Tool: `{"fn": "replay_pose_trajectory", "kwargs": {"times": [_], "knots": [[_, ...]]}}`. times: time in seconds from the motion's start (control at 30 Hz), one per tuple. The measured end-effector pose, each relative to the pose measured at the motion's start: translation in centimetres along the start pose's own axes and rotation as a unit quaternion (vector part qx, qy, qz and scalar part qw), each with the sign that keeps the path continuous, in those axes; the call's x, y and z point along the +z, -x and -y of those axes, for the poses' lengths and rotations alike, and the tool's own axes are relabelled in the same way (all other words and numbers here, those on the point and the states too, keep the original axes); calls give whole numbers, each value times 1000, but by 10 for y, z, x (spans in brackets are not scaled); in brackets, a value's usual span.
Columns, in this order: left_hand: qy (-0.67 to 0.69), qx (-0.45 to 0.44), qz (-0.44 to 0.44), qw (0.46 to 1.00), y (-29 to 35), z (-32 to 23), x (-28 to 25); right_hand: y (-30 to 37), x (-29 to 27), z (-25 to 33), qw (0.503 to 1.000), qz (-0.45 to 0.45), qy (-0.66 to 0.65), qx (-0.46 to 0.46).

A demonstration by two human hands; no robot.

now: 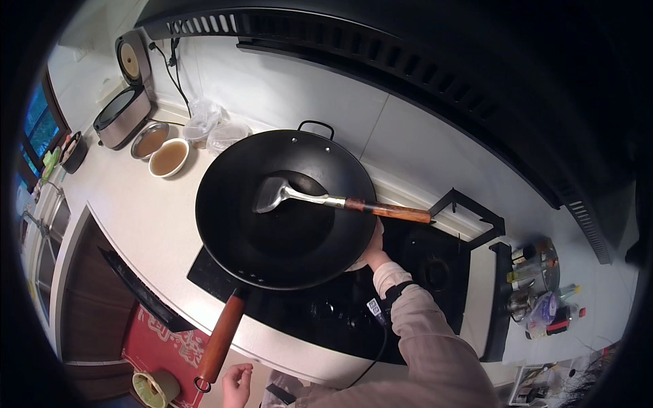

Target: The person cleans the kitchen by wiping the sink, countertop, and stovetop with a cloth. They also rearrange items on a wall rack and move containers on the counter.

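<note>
A large black wok (231,224) sits over the black stove, its wooden handle (221,340) pointing toward me. Inside it rests a metal spatula (272,195), whose wooden grip crosses the right rim. My right hand (374,250) reaches beneath the wok's right side, and the rim hides its fingers. A bit of pale material (356,266) shows beside that hand; I cannot tell what it is. Near the end of the wok handle, my left hand (237,385) hangs apart from it, its fingers curled with nothing visible in them.
Two bowls of brownish liquid (170,158) (149,141) stand on the left counter, near a rice cooker (124,115) with its lid up. Plastic bags (204,121) lie by the wall. A black pan support (469,211) leans at right, left of several bottles (524,272). A bin (155,389) stands below.
</note>
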State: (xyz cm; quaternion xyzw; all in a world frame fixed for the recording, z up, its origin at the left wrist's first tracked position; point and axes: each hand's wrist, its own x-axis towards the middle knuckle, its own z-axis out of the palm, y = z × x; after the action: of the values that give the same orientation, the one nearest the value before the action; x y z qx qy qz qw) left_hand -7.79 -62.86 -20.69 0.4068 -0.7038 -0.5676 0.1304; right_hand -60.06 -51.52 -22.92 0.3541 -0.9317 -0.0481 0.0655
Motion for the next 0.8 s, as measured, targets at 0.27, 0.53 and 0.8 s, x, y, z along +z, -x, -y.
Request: {"fn": "replay_pose_trajectory", "kwargs": {"times": [0.27,0.53,0.8], "knots": [[-30,-29,-5,999,24,8,4,-28,24,-55,965,-141,-60,211],[-19,-14,34,999,36,6,-8,29,30,-50,940,-146,-139,275],[-8,6,127,992,19,10,-36,108,14,-24,961,-126,-167,181]]}}
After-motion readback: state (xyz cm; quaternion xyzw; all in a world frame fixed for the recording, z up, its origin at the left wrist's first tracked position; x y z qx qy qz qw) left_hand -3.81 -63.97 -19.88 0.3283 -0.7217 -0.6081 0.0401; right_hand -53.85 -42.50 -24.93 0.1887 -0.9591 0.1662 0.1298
